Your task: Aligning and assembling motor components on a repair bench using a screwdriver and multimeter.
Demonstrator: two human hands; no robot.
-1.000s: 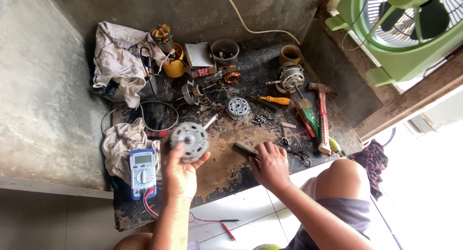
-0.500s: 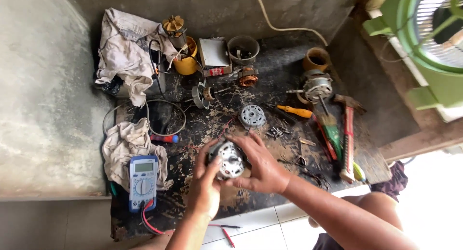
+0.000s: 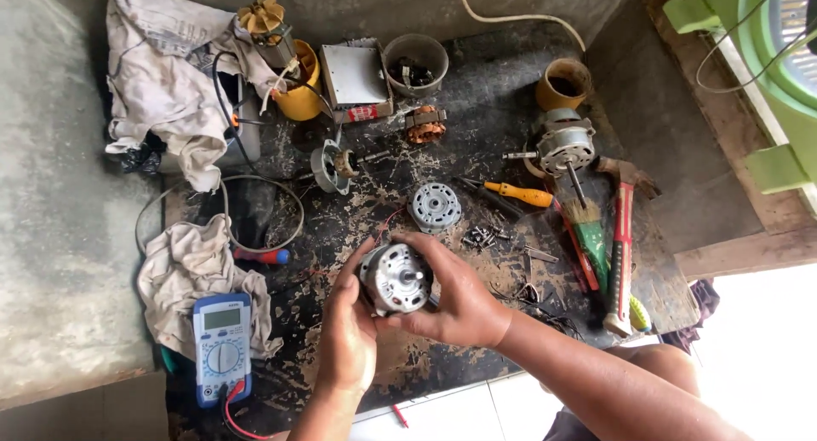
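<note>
Head view: your left hand (image 3: 347, 335) and right hand (image 3: 459, 301) cup the small motor (image 3: 396, 278) between them above the workboard (image 3: 502, 177), fingers curled round its casing, shaft end up, apparently for inspection. The multimeter (image 3: 221, 347) lies within left reach.

loose screws (image 3: 482, 235) just beyond fingers (image 3: 442, 252)
</note>
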